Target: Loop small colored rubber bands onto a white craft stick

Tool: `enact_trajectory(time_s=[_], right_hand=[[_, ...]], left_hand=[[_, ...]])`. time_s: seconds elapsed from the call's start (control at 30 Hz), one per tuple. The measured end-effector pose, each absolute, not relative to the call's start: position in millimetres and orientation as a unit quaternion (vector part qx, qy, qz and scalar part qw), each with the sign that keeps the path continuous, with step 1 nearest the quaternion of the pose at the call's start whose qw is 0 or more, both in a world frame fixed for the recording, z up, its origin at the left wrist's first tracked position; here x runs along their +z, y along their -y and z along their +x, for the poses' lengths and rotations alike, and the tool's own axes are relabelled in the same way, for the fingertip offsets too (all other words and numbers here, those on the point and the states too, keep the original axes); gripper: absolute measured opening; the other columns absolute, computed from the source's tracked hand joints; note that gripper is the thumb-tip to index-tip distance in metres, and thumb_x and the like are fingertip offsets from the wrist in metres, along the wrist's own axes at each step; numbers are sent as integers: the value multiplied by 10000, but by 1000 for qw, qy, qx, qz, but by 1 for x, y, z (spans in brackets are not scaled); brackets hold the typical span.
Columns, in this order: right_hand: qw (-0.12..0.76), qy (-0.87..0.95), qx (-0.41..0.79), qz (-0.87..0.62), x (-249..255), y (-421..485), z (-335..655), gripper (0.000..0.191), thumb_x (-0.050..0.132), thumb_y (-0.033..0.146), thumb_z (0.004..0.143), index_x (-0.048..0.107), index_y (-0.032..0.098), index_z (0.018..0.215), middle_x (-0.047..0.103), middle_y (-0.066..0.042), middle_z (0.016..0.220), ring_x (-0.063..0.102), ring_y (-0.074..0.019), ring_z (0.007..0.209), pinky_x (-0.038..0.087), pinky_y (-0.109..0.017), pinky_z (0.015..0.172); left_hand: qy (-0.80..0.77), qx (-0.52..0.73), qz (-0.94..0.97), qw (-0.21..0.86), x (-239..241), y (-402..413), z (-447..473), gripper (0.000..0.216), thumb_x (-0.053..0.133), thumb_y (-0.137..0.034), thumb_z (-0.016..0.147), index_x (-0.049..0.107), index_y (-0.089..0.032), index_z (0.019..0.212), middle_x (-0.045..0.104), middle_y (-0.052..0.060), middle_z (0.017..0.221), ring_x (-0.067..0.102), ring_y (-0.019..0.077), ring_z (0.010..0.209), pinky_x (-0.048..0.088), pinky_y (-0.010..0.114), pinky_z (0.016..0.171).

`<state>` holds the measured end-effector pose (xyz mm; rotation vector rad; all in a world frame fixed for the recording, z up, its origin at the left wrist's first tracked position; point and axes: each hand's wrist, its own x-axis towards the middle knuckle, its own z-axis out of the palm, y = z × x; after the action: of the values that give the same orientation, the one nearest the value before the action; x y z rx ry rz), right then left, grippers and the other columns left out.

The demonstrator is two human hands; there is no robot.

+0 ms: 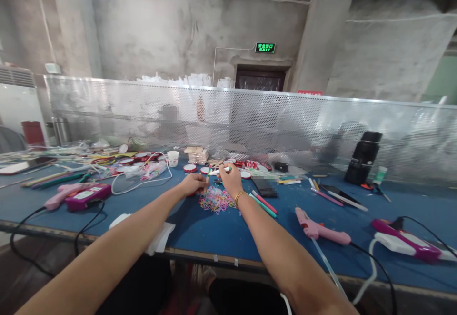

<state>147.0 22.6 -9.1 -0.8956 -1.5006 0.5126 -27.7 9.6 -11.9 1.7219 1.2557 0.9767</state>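
Note:
Over a pile of small colourful rubber bands, both my hands work close together. My right hand is closed round a white marker with a green end, held nearly level. Just left of it, my left hand pinches a thin green-and-white stick, upright; its exact kind is too small to tell. Round red-rimmed white pieces lie beyond my hands, some partly hidden by them. To the right of my right wrist are a teal marker, a pink marker and a dark flat phone-like object.
A pink glue gun with a cord lies at right, near a purple-and-white power strip. Another pink glue gun lies left beside a purple box. A paper cup and black bottle stand before the perforated metal screen.

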Motion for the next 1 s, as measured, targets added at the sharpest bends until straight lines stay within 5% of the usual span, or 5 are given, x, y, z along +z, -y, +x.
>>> enact_trajectory(time_s=[1.0], right_hand=[[605,664,198,-392,-11,-25,150,148,504,328,754,591,209,733,637,17,585,591,-156,566,437,-253,614]], left_hand=[[-497,379,678,386,-13,-10,-29,178,678,-307,620,604,-146,634,602,2,533,511,88,446,318,203,430]])
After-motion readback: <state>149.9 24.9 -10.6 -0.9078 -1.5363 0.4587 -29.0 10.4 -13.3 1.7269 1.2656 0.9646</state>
